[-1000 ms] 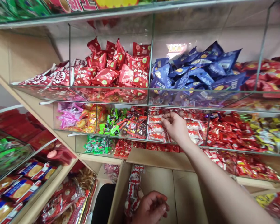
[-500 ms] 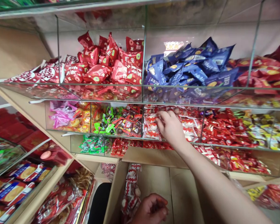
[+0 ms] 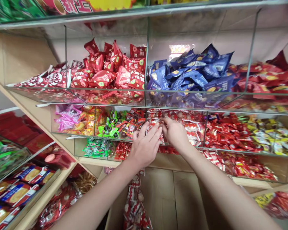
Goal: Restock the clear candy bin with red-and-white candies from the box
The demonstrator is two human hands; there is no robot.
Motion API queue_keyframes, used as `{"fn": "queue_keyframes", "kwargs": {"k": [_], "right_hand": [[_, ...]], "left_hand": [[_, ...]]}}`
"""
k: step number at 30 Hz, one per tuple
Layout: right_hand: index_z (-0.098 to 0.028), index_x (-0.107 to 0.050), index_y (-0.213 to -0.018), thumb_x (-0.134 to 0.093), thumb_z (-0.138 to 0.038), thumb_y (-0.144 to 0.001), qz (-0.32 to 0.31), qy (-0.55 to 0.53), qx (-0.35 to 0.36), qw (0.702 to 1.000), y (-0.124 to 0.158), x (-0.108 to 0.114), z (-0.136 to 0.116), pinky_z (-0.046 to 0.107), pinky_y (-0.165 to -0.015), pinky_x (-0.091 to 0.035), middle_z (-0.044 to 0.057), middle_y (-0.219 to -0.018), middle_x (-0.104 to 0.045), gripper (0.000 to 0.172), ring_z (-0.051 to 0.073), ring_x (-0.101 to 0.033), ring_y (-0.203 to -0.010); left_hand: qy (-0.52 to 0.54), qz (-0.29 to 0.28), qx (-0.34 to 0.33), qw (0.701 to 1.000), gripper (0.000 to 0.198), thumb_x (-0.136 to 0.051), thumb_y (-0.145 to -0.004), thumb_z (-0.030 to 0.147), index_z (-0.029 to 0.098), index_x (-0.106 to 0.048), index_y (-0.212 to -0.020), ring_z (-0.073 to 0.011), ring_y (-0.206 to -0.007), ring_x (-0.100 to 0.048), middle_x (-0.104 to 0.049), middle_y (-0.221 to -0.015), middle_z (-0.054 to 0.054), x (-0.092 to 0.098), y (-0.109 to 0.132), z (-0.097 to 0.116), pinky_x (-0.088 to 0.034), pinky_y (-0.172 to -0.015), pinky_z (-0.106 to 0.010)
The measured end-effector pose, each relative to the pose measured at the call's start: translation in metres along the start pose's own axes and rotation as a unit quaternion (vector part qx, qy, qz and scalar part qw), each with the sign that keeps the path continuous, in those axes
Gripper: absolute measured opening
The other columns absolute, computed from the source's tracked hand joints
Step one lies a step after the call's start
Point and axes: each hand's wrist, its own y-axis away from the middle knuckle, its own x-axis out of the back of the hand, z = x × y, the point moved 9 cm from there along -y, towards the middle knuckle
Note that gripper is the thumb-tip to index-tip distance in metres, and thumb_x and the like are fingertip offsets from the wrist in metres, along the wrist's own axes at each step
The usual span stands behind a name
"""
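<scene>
Both my hands are inside a clear bin of red-and-white wrapped candies (image 3: 187, 123) on the middle shelf. My left hand (image 3: 145, 145) lies over the candies with its fingers stretched forward and slightly apart, touching the packets at the bin's left end. My right hand (image 3: 175, 132) is beside it, fingers bent down and pinching among the packets; what it grips is hidden. A strip of the same red-and-white candies (image 3: 135, 204) hangs below in an open cardboard box (image 3: 180, 198).
Glass-fronted bins (image 3: 105, 95) run across the shelves: red packets (image 3: 115, 72) and blue packets (image 3: 194, 75) above, pink, green and mixed sweets (image 3: 110, 126) to the left, red and yellow ones (image 3: 242, 132) to the right. Lower left shelves hold biscuit packs (image 3: 19, 188).
My left hand has risen from the cardboard box up into the candy bin beside my right hand. The right hand stayed in the bin, shifting slightly.
</scene>
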Motion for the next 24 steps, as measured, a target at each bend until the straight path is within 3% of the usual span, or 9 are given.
{"fn": "queue_keyframes", "kwargs": {"k": [4,13,18,24], "right_hand": [[-0.024,-0.056,-0.104,-0.038,-0.028,-0.085,-0.016,-0.008,0.003,1.0,-0.004,-0.002,0.0,0.028,-0.069,-0.042,0.006,-0.09,-0.068,0.026,0.019,-0.062,-0.079],[-0.02,-0.059,-0.097,-0.042,-0.026,-0.082,-0.022,-0.031,-0.054,0.998,-0.008,-0.005,0.011,0.029,-0.069,-0.042,0.008,-0.085,-0.068,0.024,0.021,-0.062,-0.079],[-0.02,-0.059,-0.09,-0.046,-0.021,-0.075,-0.02,-0.074,-0.073,0.994,-0.012,-0.001,0.015,0.029,-0.069,-0.041,0.007,-0.083,-0.068,0.02,0.022,-0.062,-0.079],[-0.019,-0.058,-0.088,-0.047,-0.021,-0.071,0.001,-0.09,-0.115,0.989,-0.01,0.002,0.026,0.03,-0.067,-0.042,0.006,-0.079,-0.067,0.02,0.022,-0.062,-0.077]], "left_hand": [[-0.054,-0.014,-0.012,0.998,0.038,-0.035,-0.087,0.03,0.022,-0.046,-0.123,-0.0276,-0.124,-0.031,-0.046,-0.131,-0.005,-0.015,0.003,-0.005,-0.025,-0.087,-0.045],[-0.084,0.025,0.03,0.996,0.044,-0.038,-0.086,0.034,0.02,-0.04,-0.128,-0.0281,-0.124,-0.032,-0.044,-0.132,-0.009,-0.026,0.019,-0.006,-0.017,-0.095,-0.047],[-0.081,0.067,0.057,0.993,0.041,-0.04,-0.086,0.034,0.02,-0.045,-0.124,-0.0273,-0.12,-0.037,-0.049,-0.127,-0.006,-0.026,0.023,-0.009,-0.015,-0.095,-0.047],[-0.071,0.077,0.075,0.992,0.041,-0.04,-0.086,0.036,0.016,-0.047,-0.121,-0.0282,-0.118,-0.04,-0.053,-0.123,-0.009,-0.025,0.023,-0.008,-0.015,-0.094,-0.047]]}}
